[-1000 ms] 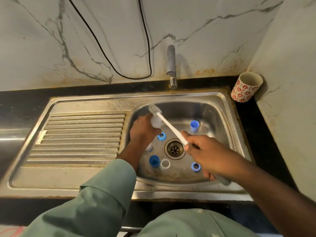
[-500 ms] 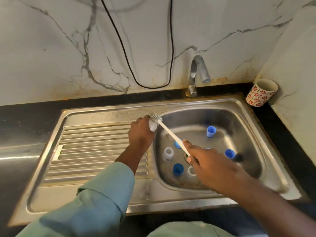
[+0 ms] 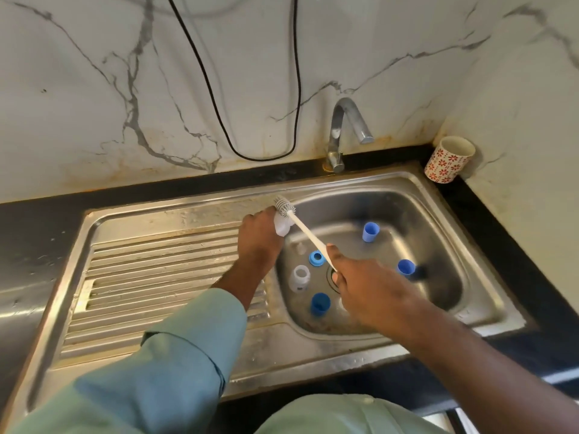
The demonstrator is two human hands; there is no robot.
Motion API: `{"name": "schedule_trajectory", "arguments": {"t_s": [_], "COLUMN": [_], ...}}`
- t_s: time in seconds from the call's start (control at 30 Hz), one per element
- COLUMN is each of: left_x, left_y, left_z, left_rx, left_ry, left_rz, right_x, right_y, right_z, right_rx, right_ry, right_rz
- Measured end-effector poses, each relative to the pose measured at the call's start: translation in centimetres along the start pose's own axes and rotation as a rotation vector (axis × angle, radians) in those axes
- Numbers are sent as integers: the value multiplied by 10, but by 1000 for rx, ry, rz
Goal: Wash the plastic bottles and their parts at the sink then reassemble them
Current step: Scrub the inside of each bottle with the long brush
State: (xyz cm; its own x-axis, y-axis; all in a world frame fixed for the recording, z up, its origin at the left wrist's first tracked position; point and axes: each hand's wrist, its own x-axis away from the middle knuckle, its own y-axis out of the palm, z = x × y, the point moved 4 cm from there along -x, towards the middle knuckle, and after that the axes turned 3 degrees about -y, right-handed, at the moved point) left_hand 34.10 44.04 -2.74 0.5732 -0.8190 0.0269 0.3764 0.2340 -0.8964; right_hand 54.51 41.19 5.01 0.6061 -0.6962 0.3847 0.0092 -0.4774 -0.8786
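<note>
Bottle mostly hidden inside left hand (brush alongside).

White bottle gripped, blue caps in basin.

A home kitchen: a steel sink with ribbed drainboard set in a black bench, tap at 12 o'clock, marble wall, patterned cup at 2 o'clock.

The sink bowl lies right of the draining board, with the tap behind it. A cup stands on the table at the back right corner. Caps and a small bottle lie in the bowl.
</note>
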Motion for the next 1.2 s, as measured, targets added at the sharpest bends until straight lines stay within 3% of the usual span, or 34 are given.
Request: {"name": "schedule_trajectory", "arguments": {"t_s": [0.57,0.77,0.93,1.2], "left_x": [20,21,27,30], "left_y": [10,14,10,9], "left_z": [42,49,42,44], "left_rx": [-86,-5,193,247], "left_ry": [-42,-110,-280,-319], "left_rz": [38,8,51,49], "right_x": [2,3,15,8], "right_y": [-17,-17,-13,-13], "right_z": [50,58,60,61], "right_rx": [75,100,54,103], "right_ry": [-82,-90,-120,-137], "right_rz": [-79,-67,-95,-58]}}
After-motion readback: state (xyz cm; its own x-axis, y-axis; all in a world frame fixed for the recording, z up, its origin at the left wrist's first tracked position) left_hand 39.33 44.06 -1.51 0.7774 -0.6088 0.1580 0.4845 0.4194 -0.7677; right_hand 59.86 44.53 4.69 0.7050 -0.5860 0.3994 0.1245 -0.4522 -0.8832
